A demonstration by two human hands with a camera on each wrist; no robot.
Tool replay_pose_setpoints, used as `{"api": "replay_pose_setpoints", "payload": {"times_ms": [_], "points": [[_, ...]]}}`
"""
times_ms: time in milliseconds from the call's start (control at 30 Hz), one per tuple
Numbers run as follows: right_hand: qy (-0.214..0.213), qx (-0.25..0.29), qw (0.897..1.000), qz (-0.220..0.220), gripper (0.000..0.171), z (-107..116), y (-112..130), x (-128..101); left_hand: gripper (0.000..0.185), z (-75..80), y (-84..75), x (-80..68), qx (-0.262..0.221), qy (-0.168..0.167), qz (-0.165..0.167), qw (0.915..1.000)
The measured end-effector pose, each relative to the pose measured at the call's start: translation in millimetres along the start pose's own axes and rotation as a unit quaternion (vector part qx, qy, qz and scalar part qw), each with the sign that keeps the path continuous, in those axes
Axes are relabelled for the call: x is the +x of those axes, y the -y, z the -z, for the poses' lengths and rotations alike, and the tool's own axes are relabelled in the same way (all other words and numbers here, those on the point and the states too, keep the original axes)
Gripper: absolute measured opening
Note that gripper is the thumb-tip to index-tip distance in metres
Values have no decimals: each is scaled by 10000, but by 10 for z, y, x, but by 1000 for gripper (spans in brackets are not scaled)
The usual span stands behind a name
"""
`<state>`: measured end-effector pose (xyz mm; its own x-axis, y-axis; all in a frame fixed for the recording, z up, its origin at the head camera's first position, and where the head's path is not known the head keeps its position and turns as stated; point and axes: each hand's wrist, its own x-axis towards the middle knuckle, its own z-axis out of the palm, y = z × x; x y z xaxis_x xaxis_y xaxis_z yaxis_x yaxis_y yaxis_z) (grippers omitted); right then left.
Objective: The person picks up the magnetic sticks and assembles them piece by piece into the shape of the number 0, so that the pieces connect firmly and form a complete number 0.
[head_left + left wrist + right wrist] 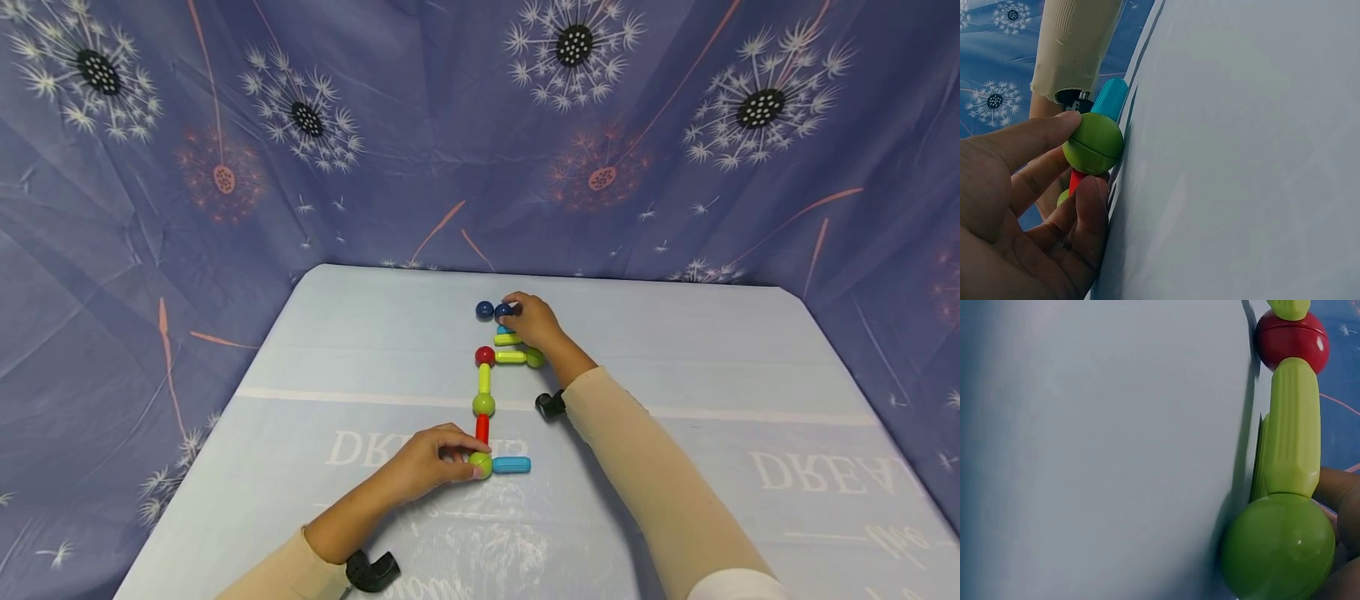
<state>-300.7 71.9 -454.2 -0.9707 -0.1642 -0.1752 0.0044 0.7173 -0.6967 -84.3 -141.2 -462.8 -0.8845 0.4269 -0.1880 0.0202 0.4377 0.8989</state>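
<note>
My left hand (423, 460) pinches a green ball (1093, 144) between thumb and fingers at the near end of a chain of balls and sticks. From that ball a blue stick (512, 465) points right and a red stick (482, 429) runs away from me. Beyond come another green ball (483, 405), a yellow-green stick (484, 379) and a red ball (485, 356). There the chain turns right through a second yellow-green stick (1295, 428) to a green ball (1279, 547). Farther back, my right hand (537, 323) pinches a dark blue ball (502, 312), partly hidden by its fingers.
A second dark blue ball (484, 311) sits just left of the pinched one. Close by the right hand lie a yellow-green stick (507, 340) and a partly covered blue stick (504, 330). A patterned curtain (420, 167) hangs behind the white table (712, 350).
</note>
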Motion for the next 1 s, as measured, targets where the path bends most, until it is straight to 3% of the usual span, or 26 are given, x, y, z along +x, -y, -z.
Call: {"api": "replay_pose_setpoints", "payload": {"times_ms": [267,567,1000], "points": [[-133,118,9998,-60,41,-7,-7,1,26,-4,26,13,80,-7,30,10000],[-427,920,9947,-155,43,54,-61,-28,26,-10,33,23,128,3,40,9999],[-767,1604,9840,106,42,168,15,-292,25,-7,26,17,199,-52,1,9998]]}}
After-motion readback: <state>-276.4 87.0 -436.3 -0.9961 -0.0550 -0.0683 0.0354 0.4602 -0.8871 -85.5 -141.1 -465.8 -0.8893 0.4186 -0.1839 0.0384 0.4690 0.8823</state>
